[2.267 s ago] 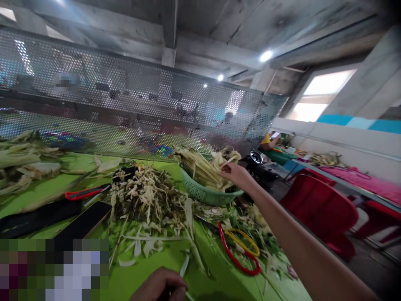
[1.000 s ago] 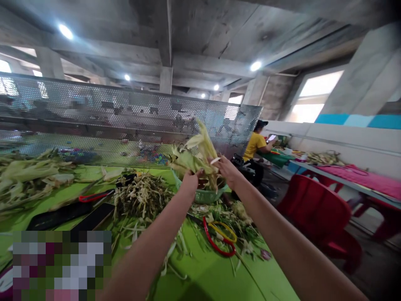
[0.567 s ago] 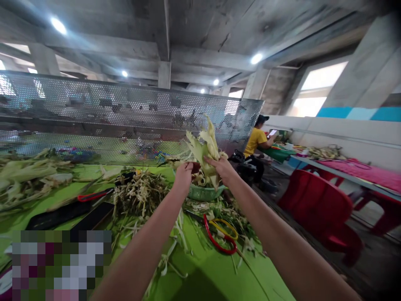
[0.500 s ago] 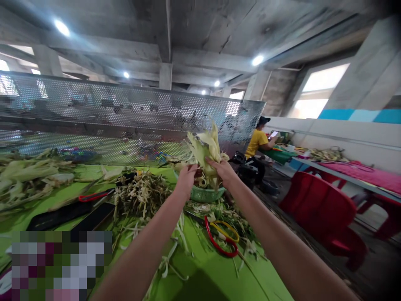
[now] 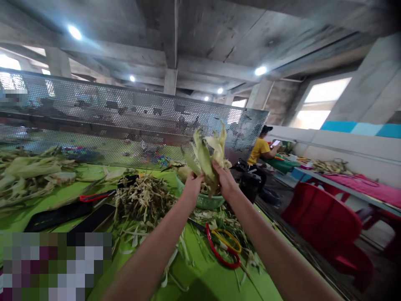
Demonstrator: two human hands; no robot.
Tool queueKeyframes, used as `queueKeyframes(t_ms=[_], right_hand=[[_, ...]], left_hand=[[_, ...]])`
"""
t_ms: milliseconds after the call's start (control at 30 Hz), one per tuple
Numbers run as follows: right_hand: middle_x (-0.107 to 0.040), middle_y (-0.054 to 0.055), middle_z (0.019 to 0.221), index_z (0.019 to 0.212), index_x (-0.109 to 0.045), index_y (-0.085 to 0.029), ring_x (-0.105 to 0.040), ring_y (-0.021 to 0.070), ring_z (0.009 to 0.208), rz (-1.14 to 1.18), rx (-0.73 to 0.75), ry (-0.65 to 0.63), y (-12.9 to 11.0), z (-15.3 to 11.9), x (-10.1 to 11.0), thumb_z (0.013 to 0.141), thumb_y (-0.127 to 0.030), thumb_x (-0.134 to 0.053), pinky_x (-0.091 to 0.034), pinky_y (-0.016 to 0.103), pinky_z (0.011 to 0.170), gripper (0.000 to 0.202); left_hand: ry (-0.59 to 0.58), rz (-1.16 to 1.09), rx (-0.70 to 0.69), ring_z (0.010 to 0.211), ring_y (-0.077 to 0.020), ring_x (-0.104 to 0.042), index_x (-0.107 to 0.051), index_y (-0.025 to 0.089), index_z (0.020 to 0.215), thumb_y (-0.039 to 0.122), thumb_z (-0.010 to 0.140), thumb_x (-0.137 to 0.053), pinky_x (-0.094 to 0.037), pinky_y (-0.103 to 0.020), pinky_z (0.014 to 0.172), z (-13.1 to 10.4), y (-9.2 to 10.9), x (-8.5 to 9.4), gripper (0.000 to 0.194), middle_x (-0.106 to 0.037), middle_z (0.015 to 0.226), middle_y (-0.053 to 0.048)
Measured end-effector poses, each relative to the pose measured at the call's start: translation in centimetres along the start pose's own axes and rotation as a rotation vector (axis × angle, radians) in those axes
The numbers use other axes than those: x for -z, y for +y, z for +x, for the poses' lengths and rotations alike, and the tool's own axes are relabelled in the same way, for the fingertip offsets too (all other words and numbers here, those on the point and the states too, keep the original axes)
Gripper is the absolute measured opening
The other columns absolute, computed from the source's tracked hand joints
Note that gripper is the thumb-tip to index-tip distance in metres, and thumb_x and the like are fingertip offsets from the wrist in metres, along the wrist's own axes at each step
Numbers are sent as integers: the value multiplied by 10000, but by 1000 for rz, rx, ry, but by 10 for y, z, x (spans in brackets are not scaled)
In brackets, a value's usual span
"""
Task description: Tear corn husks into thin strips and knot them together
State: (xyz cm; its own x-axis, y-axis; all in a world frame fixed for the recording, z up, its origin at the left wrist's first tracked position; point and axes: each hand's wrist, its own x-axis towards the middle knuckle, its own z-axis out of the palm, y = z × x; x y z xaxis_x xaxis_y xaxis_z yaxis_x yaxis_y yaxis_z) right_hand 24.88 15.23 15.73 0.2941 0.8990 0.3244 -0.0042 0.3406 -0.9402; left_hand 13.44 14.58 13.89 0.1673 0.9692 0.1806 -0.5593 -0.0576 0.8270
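Note:
Pale green corn husks (image 5: 205, 156) stand up between my two hands, over a green plastic basket (image 5: 209, 202). My left hand (image 5: 192, 187) is closed, pinching the husks low on their left side. On the right side my right hand (image 5: 224, 180) grips them, thumb across the front. More husk pieces lie in the basket behind my fingers. Just in front of the basket, scissors (image 5: 224, 246) with red and yellow handles rest on green scraps (image 5: 236, 228). A heap of dry, cut plant stalks (image 5: 144, 196) lies left of my left hand.
On the green table (image 5: 131, 269) lie a husk pile (image 5: 37, 169), a red-handled cutter (image 5: 95, 196) and a black phone-like slab (image 5: 92, 219). A perforated metal screen (image 5: 125, 125) stands behind. Right of the table are a red chair (image 5: 322, 221) and a seated person in yellow (image 5: 259, 150).
The husks between my hands have spread apart, with a green leaf now upright at the left. My left hand has shifted slightly right and down. The whole view has moved a little.

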Motion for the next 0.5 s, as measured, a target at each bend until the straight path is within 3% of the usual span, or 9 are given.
queueKeyframes(t_ms=[100,167,300,400,500], right_hand=[[-730,31,864,1061,-609,-226,-679,248,824,-6,-10,-22,2,-4,-1,628,-490,-717,-536,335,672,519],[-727,25,815,1008,-632,-218,-677,252,813,-7,24,3,4,-4,0,583,-453,-742,-530,333,670,498],[-714,33,762,954,-644,-201,-675,246,742,45,33,111,8,2,5,594,-457,-720,-520,329,609,448],[-704,44,734,943,-634,-192,-670,243,684,20,45,189,16,5,7,602,-513,-696,-511,334,562,472],[-697,39,741,957,-607,-197,-665,231,702,-43,73,183,22,5,8,618,-572,-653,-503,319,572,508]], left_hand=[[-67,-53,23,743,-161,-637,-640,130,870,166,591,-754,-481,-247,702,1,4,-1,304,-696,763,-40],[-49,-101,9,705,-147,-632,-641,125,829,135,568,-753,-482,-239,699,4,1,1,285,-685,720,-22],[98,-238,83,664,-145,-640,-628,148,880,197,649,-704,-507,-259,670,5,-6,6,247,-690,728,-12],[131,-365,139,713,-150,-659,-630,162,947,246,693,-696,-524,-264,677,-1,-9,7,276,-708,816,-32],[143,-302,214,716,-149,-656,-645,181,954,293,696,-710,-521,-248,630,-11,-12,13,289,-710,841,-43]])
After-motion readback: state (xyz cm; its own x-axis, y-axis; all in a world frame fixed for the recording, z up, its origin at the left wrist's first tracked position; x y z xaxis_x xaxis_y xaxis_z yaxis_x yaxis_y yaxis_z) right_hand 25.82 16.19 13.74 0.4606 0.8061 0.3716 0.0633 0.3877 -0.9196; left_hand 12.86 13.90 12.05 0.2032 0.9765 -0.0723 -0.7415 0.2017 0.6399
